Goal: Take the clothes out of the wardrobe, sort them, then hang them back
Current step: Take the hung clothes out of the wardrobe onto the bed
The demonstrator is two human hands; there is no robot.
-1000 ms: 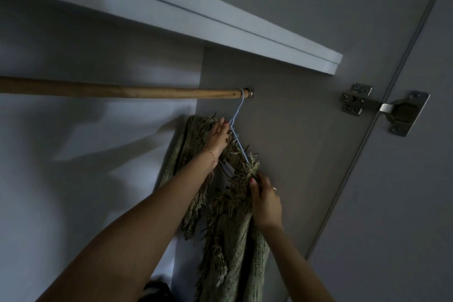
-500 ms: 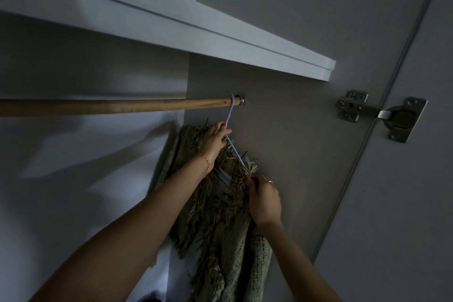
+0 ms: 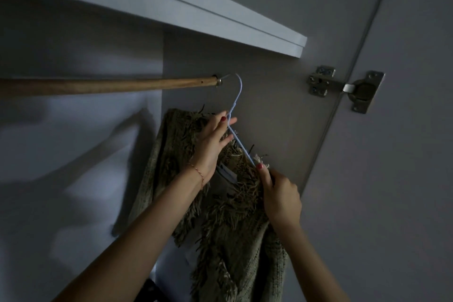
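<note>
Both hands were up inside the wardrobe, at the centre of the frame. Her left hand [image 3: 210,144] gripped the neck of the hanger [image 3: 236,103], fingers curled round the thin pale blue wire just under its hook. Her right hand [image 3: 279,193], lower and to the right, pinched the hanger's sloping arm where it ran into the cardigan [image 3: 232,223], thumb pressed along the wire.

That cardigan, shaggy and olive green with long fringe, hung from the hanger and trailed down to the bottom edge of the frame between her forearms. A white label showed at its collar.

At upper centre, the hook sat just past the right end of the rod [image 3: 110,86], off the wood, beside the metal socket on the side wall. Along the left side the rod ran out of frame. A shelf [image 3: 196,14] crossed above it, and a door hinge [image 3: 348,88] sat at the right.
</note>
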